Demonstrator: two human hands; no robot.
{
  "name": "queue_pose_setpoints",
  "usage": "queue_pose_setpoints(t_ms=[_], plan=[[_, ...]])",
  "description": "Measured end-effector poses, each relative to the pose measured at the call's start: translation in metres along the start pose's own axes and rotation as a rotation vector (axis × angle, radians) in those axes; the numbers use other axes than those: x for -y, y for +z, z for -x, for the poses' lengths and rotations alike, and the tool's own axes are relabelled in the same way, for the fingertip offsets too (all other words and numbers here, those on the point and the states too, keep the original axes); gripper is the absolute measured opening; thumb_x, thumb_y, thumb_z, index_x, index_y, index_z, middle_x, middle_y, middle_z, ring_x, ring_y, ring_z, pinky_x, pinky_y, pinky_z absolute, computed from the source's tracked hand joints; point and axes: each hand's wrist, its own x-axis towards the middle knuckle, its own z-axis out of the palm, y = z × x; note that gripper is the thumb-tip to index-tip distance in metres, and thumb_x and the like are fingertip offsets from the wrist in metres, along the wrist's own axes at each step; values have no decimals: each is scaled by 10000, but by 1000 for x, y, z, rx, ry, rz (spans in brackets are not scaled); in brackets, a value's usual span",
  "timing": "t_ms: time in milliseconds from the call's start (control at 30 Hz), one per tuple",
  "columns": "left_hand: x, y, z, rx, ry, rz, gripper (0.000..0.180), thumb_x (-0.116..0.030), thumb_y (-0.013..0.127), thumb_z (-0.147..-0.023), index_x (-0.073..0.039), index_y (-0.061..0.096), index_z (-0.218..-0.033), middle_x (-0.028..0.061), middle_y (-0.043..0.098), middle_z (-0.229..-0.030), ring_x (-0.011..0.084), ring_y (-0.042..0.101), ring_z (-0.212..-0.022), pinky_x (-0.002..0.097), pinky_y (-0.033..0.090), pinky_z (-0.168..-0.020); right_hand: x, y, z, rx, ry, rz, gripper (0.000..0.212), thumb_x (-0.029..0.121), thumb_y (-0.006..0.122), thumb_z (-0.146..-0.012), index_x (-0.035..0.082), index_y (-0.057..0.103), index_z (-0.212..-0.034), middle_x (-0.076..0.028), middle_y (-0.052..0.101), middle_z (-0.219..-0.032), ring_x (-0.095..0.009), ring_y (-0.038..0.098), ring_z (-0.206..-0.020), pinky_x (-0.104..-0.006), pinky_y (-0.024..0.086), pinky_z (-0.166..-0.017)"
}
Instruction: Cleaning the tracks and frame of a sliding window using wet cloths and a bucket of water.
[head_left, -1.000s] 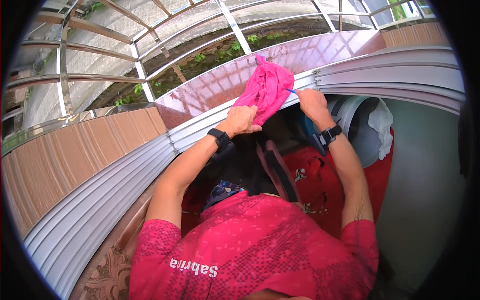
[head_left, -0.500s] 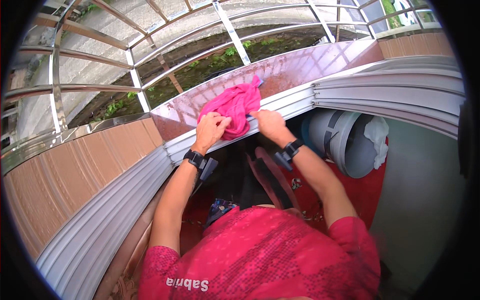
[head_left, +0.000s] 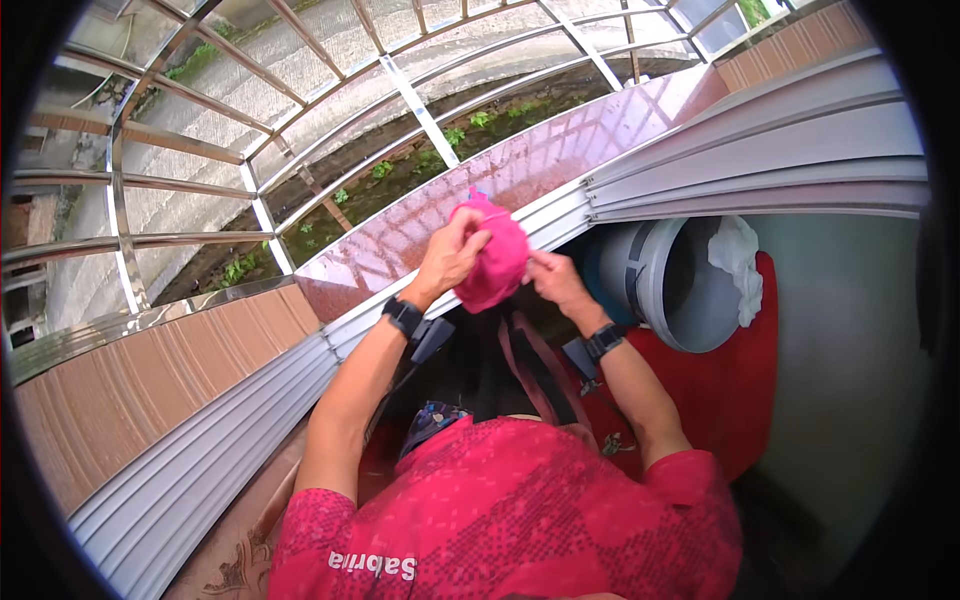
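Observation:
A bright pink cloth, bunched into a rounded bundle, hangs between my two hands over the white window track. My left hand is closed on its left side, with the thumb and fingers pressed into the folds. At the right edge of the cloth, my right hand pinches the fabric between bent fingers. Beyond the cloth lies the glossy reddish stone sill. Black bands with small dark devices circle both my wrists.
A metal railing curves along the sill's far side, with ground and green plants below. White sliding frames border the opening. On the right, a grey bucket with a white cloth over its rim lies tilted by a red mat.
The pink cloth has come up off the sill and nearer to me, gathered into a tighter bundle. Both hands have moved with it, and the view has shifted.

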Motion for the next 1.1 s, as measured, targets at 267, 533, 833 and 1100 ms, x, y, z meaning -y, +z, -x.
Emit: queue_pose_setpoints(t_ms=[267, 533, 833, 1100], plan=[[-41, 60, -35, 151, 283, -466, 344, -349, 629, -831, -100, 545, -1052, 141, 626, -858, 370, 607, -760, 440, 480, -665, 12, -60, 19, -653, -406, 528, 419, 95, 533, -869, 88, 523, -1287, -104, 636, -795, -213, 602, -611, -363, 484, -567], [13, 77, -27, 183, 404, -896, 726, -414, 783, -608, -108, 524, -1213, 142, 460, -1298, 339, 405, -1226, 478, 331, -996, 33, -45, -31, -461, 63, 1264, 564, 85, 499, -838, 89, 342, -1379, -243, 622, -1016, -406, 622, -935, -487, 498, -794], [51, 71, -30, 209, 593, -1038, 210, -217, 628, -740, -75, 633, -895, 110, 514, -1188, 304, 426, -1181, 433, 301, -1018, 47, -52, -49, -262, 163, 1412, 495, 81, 453, -828, 14, 390, -1314, -265, 633, -993, -422, 605, -975, -512, 472, -843], [107, -37, 20, 177, -64, -388, 348, -343, 526, -859, -23, 657, -897, 139, 639, -925, 218, 611, -901, 354, 478, -805, 34, 34, -33, -1, 46, 1282, 431, 112, 402, -870, 37, 424, -1294, -278, 630, -978, -431, 615, -935, -507, 488, -804]])
